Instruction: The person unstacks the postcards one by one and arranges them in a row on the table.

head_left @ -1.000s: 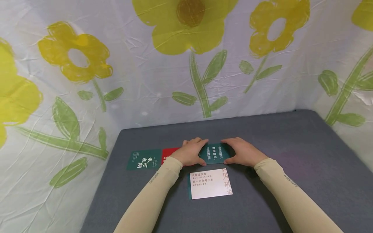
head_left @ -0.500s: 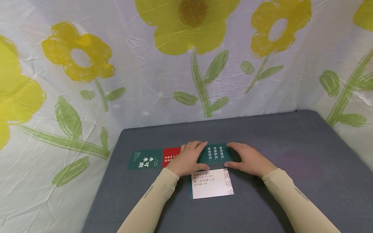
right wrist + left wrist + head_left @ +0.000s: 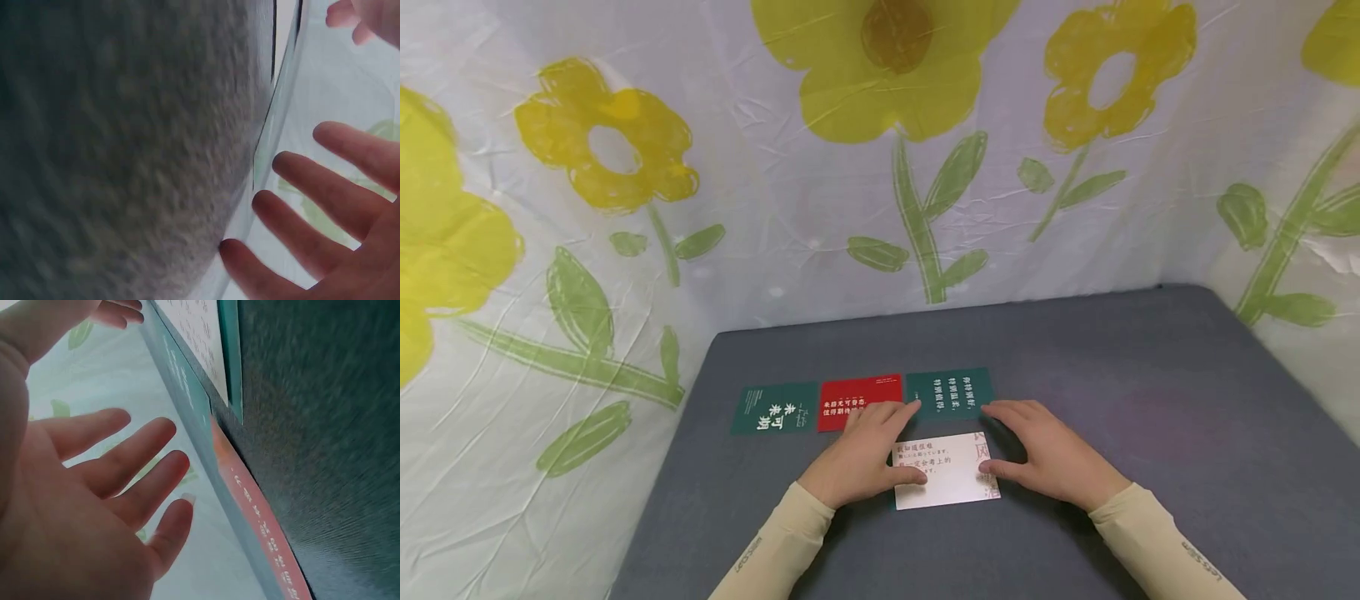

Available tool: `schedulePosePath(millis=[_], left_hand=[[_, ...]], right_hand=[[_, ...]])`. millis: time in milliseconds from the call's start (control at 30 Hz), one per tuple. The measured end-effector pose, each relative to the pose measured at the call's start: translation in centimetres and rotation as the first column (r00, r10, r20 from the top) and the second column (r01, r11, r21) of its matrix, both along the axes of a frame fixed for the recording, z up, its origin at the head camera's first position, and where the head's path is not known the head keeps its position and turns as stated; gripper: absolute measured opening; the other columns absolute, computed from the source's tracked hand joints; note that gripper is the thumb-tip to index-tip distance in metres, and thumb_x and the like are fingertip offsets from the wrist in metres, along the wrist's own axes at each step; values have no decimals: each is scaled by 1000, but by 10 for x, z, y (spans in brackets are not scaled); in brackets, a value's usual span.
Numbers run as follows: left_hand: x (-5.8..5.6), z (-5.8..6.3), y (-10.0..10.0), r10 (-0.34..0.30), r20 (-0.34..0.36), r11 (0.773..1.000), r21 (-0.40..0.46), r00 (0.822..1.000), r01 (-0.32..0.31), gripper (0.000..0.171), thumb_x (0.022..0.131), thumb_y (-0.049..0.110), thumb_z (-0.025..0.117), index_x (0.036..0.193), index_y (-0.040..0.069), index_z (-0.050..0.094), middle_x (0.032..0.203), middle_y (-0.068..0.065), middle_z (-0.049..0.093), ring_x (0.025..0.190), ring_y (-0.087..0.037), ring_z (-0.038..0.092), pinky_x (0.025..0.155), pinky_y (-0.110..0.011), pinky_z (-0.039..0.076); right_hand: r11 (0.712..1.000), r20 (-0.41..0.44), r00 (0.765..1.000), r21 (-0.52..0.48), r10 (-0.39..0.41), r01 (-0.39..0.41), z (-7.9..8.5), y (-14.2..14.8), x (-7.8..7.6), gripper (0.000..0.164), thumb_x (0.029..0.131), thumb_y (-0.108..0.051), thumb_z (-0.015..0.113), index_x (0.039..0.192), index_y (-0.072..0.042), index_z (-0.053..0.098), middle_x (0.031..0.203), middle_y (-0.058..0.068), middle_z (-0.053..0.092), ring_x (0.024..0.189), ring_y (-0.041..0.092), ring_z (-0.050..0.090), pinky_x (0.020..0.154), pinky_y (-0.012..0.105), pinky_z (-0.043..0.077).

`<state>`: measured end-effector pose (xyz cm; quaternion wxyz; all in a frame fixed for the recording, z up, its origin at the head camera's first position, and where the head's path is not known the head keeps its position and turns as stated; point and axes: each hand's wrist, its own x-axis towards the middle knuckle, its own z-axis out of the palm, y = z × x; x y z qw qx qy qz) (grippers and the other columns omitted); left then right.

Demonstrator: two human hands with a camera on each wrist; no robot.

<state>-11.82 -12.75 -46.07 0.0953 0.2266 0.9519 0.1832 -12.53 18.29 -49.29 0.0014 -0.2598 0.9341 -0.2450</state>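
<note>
My left hand (image 3: 867, 454) hovers over the left end of a white card (image 3: 947, 479) printed with characters, its fingers spread and holding nothing. On the other side, my right hand (image 3: 1051, 454) is above the card's right end, fingers loosely extended. A green edge (image 3: 234, 362) shows from beneath the white card in the left wrist view. Behind the hands, a red card (image 3: 868, 388) lies between a green card (image 3: 951, 393) on its right and another green card (image 3: 775, 408) on its left. My left fingers cover part of the red card.
The cards lie flat on a grey cloth-covered table (image 3: 1112, 350). A white curtain (image 3: 797, 250) with yellow flowers hangs behind the table and along its sides.
Both hands have left the right-hand green card and come back toward me, over the white card. More of the red card now shows. The cards have not visibly moved.
</note>
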Motion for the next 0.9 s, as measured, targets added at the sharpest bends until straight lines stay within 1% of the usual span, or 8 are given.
schedulePosePath(millis=[100, 167, 267, 367, 500, 600, 767, 900], left_hand=[[5, -1, 0, -23, 0, 999, -22, 1000, 23, 104, 80, 54, 91, 166, 20, 44, 160, -4, 54, 150, -24, 48, 129, -61, 32], [7, -2, 0, -40, -4, 998, -47, 999, 40, 103, 80, 54, 92, 165, 18, 45, 158, -4, 55, 148, -23, 49, 126, -58, 35], [10, -2, 2, -51, -9, 996, -75, 999, 51, 103, 80, 56, 92, 164, 16, 47, 156, -4, 57, 146, -23, 49, 123, -57, 37], [15, -2, 4, -56, -3, 994, -93, 998, 56, 105, 80, 58, 91, 164, 16, 46, 154, -5, 57, 145, -24, 49, 122, -57, 38], [20, -1, 6, -71, 3, 991, -117, 997, 70, 107, 78, 57, 93, 165, 16, 45, 155, -5, 57, 145, -24, 49, 122, -56, 38], [23, -1, 7, -64, 6, 988, -142, 998, 64, 108, 76, 54, 95, 164, 16, 46, 156, -4, 57, 143, -24, 50, 122, -55, 39], [25, 1, 7, -41, 13, 986, -164, 999, 42, 109, 72, 49, 98, 163, 16, 48, 152, -4, 58, 140, -23, 51, 121, -54, 39], [25, 1, 7, -40, 0, 985, -167, 999, 39, 108, 72, 46, 99, 162, 15, 49, 148, -4, 60, 137, -22, 51, 120, -53, 39]], right_hand=[[1000, -14, 1000, -10, 20, -20, 0, -4, 5, 83, 84, -56, 90, 151, -15, 62, 151, 4, 64, 141, 28, 58, 112, 52, 55], [999, -29, 998, -18, 48, -49, 0, -6, 7, 83, 82, -53, 93, 149, -15, 63, 150, 2, 64, 141, 27, 58, 111, 51, 56], [996, -42, 995, -14, 93, -94, 2, -10, 10, 85, 79, -51, 95, 149, -15, 64, 150, 0, 64, 141, 26, 57, 111, 50, 56], [992, -33, 992, -1, 125, -125, 2, -12, 12, 87, 78, -51, 96, 151, -16, 63, 152, -1, 63, 143, 28, 56, 112, 52, 55], [993, 5, 993, 7, 116, -116, 3, -12, 15, 89, 77, -50, 97, 152, -18, 61, 153, -2, 62, 145, 31, 54, 114, 56, 52], [993, 24, 993, 12, 114, -115, 4, -12, 16, 90, 76, -51, 97, 153, -19, 61, 153, -2, 63, 148, 34, 52, 116, 60, 50], [992, 19, 992, 26, 127, -127, 3, -13, 16, 88, 76, -49, 98, 151, -18, 63, 151, -1, 65, 148, 37, 52, 115, 65, 48], [992, 28, 992, 21, 122, -123, 3, -14, 15, 83, 76, -46, 98, 148, -19, 65, 148, -2, 67, 147, 36, 53, 115, 65, 48]])
